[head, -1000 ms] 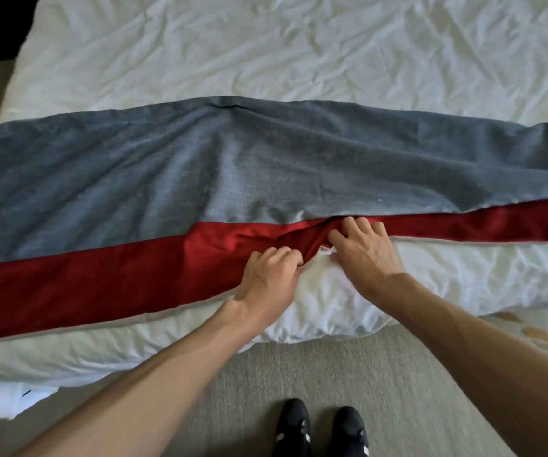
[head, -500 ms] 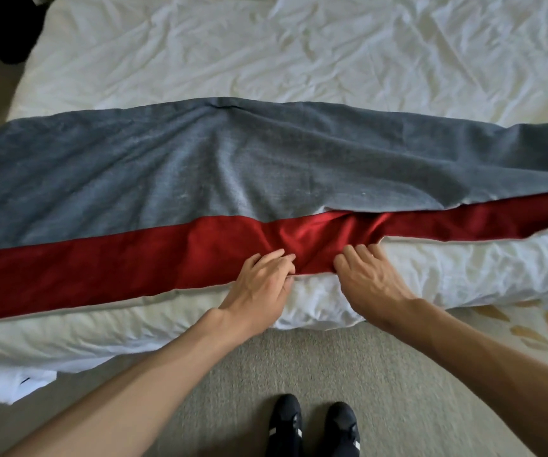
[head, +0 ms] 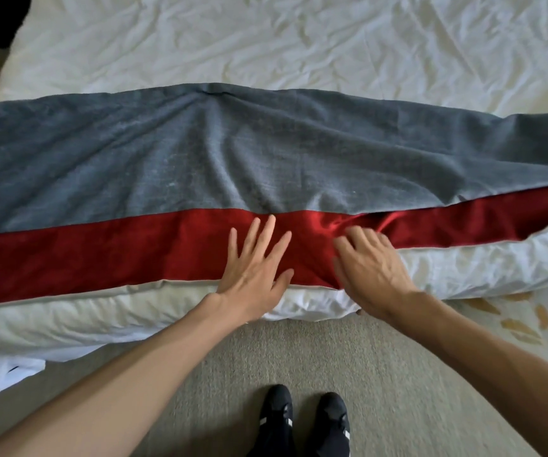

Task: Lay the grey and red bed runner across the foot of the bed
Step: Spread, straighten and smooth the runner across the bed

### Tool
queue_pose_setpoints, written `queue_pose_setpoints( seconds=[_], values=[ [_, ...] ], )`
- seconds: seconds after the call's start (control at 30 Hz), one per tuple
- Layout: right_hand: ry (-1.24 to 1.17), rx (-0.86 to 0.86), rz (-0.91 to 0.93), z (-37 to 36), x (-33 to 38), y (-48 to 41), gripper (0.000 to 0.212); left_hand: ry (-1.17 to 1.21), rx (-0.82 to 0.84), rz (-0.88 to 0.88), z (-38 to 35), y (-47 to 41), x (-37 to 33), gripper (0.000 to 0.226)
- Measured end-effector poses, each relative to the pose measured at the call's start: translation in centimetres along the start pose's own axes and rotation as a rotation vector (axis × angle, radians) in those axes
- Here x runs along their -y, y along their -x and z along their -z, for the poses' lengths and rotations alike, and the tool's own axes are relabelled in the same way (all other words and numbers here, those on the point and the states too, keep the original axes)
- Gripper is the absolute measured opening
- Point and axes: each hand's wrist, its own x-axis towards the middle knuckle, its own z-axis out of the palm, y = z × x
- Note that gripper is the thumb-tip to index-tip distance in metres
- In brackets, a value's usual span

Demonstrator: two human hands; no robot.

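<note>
1. The bed runner [head: 233,153] lies across the foot of the bed [head: 266,37]. Its grey part [head: 101,159] is on the far side and its red band [head: 101,255] runs along the near edge, just above the rolled edge of the white duvet [head: 134,311].
2. The left hand [head: 256,268] lies flat on the red band near the middle, with straight fingers [head: 267,232] spread apart. It presses the cloth and grips nothing.
3. The right hand [head: 370,268] rests just beside it on the same band. Its fingers [head: 358,239] are bent and blurred, so I cannot tell if they pinch the cloth or only rest on it.
4. The step in hand is, I judge, the smoothing. The left hand should stay as an anchor while the right hand slides outward along the band, towards the shiny folds [head: 381,222] just beyond it.
5. The creases [head: 249,179] in the grey part run together towards the hands. It is better to stroke them from the middle to both ends, not towards the body, because that gathers more cloth.
6. On the right the runner lies slanted and the red band looks narrower there. This end probably needs a gentle pull towards the near edge, until the band runs parallel to the duvet edge.
7. The pressure should be light. The duvet below is soft and already wrinkled, and a heavy palm may drag it with the runner.
</note>
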Motion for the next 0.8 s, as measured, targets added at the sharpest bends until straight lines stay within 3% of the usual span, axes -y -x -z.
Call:
queue_pose_setpoints(
  seconds=[0.13, 0.27, 0.37, 0.57, 0.7, 0.8],
  values=[
    [0.088, 0.302, -0.209, -1.3, -3.1, -0.2, 0.064, -0.02, 0.164, 0.132, -0.7, -1.4, -0.2, 0.068],
    [0.089, 0.384, -0.214, -2.2, -4.0, 0.5, 0.071, -0.033, 0.212, 0.157, -1.2, -1.9, -0.1, 0.07],
    [0.052, 0.326, -0.225, -1.5, -3.6, 0.0, 0.067, -0.028, 0.168, 0.134, -1.0, -2.0, -0.2, 0.069],
    [-0.055, 0.022, -0.1, 0.8, -4.2, -2.1, 0.024, -0.038, -0.106, 0.114, 2.0, -3.6, -0.9, 0.05],
    [-0.062, -0.011, -0.107, 2.7, -5.5, -4.0, 0.01, -0.022, -0.201, 0.09, 5.1, -7.0, -1.5, 0.043],
    [-0.048, -0.011, -0.108, 3.4, -6.6, -5.7, 0.013, 0.008, -0.231, 0.072, 6.5, -9.6, -1.5, 0.039]
  ],
)
